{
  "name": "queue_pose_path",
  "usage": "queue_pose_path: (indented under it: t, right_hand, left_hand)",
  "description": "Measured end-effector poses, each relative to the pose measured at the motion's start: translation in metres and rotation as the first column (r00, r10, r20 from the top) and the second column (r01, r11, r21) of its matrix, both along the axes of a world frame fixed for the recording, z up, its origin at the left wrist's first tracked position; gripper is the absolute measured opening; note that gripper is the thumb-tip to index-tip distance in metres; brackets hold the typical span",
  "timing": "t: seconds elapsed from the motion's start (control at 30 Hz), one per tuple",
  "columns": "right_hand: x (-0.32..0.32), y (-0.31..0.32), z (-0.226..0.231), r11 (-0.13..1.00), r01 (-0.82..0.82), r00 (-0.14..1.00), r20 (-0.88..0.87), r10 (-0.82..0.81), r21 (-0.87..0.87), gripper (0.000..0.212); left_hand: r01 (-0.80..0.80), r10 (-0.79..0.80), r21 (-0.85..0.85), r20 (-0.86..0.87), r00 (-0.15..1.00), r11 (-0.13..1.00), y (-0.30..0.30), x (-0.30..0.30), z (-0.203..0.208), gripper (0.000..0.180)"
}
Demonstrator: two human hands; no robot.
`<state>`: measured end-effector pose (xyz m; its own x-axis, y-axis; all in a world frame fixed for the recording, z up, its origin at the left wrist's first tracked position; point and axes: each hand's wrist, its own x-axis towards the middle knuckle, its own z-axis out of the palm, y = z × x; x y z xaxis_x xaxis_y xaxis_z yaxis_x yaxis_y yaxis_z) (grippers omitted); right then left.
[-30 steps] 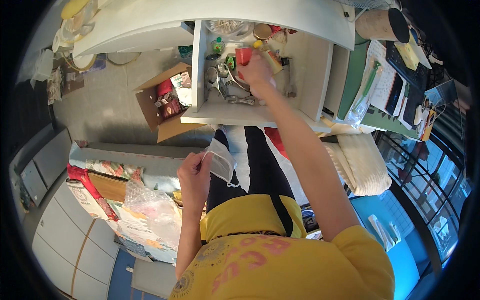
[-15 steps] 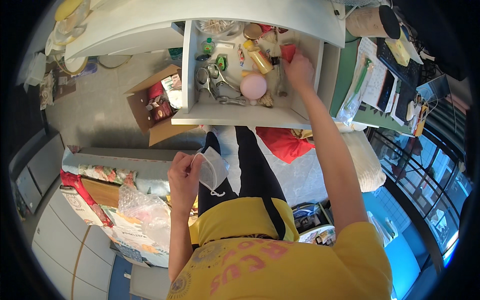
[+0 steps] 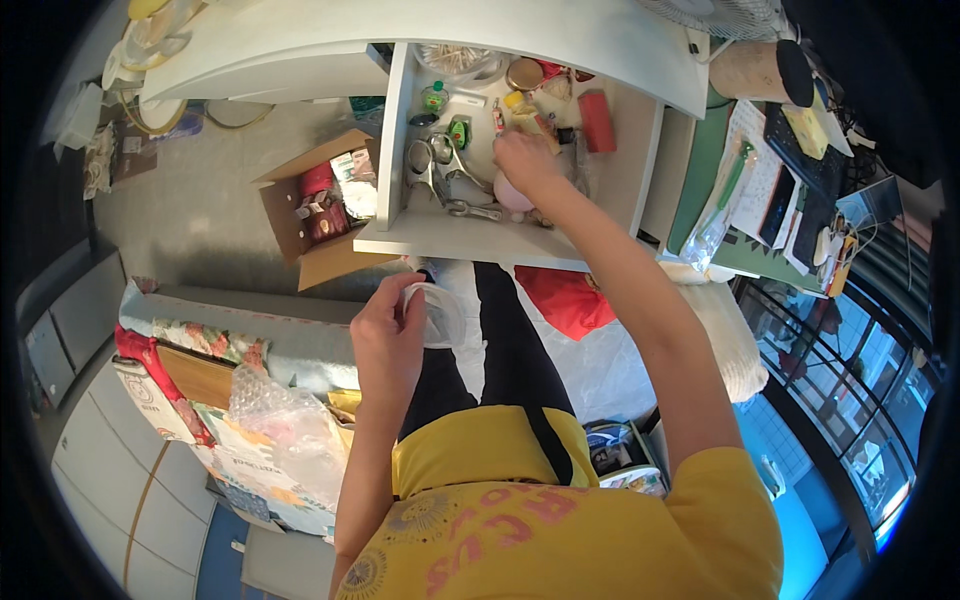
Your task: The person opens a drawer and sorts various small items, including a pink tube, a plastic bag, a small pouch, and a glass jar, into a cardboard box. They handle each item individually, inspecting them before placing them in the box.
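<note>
In my left hand point(image 3: 388, 325), the fingers are closed on a white face mask point(image 3: 443, 318) below the drawer front. My right hand point(image 3: 530, 165) reaches into the open white drawer point(image 3: 480, 240), over a pink round object point(image 3: 512, 195) that it partly covers. Just beyond its fingers lies a yellow-capped bottle point(image 3: 528, 112); what the fingertips touch is hidden. A red box point(image 3: 597, 122) rests at the drawer's right side, apart from the hand. To the left lie scissors-like metal tools point(image 3: 425, 165), a nail clipper point(image 3: 472, 210), a small green item point(image 3: 458, 132) and a green-capped bottle point(image 3: 434, 97).
An open cardboard box point(image 3: 285, 200) with packets sits on the floor left of the drawer. Right of it, a green desk mat point(image 3: 700, 190) bears papers and a keyboard. Bubble wrap point(image 3: 285, 410) lies at lower left; a red cloth point(image 3: 565, 300) hangs below the drawer.
My right hand has let go of the red box at the drawer's right and moved left to the pink object and bottle. The mask in my left hand has turned slightly.
</note>
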<state>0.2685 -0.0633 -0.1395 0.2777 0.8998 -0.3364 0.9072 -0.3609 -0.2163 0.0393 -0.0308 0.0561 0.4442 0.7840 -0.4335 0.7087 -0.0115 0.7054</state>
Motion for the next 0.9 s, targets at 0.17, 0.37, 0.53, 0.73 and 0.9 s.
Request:
queue_pose_path:
  t: [0.17,0.37,0.53,0.73,0.9]
  right_hand:
    - [0.005,0.01,-0.009,0.99,-0.086,0.995,0.036,0.091,-0.11,0.008]
    - [0.008,-0.005,0.102,0.926,0.315,0.919,-0.312,-0.242,0.211,0.014]
    - [-0.034,-0.042,0.208,0.61,0.782,0.363,-0.887,-0.286,0.123,0.018]
    - [-0.055,-0.044,0.201,0.824,0.468,0.714,-0.686,-0.139,0.32,0.025]
    - [-0.031,-0.011,0.171,0.759,0.483,0.788,-0.594,-0.16,0.437,0.021]
  left_hand:
    - [-0.004,0.0,0.082,0.049,0.999,0.997,0.019,0.013,-0.003,0.013]
    - [0.055,-0.09,0.339,0.09,0.992,0.939,0.036,0.024,-0.006,0.015]
    - [0.062,-0.086,0.405,0.04,0.995,0.912,0.035,0.048,-0.015,0.015]
    - [0.085,-0.139,0.377,0.119,0.983,0.922,0.036,0.068,-0.008,0.01]
    - [0.082,-0.135,0.404,0.105,0.985,0.911,0.04,0.059,-0.008,0.01]
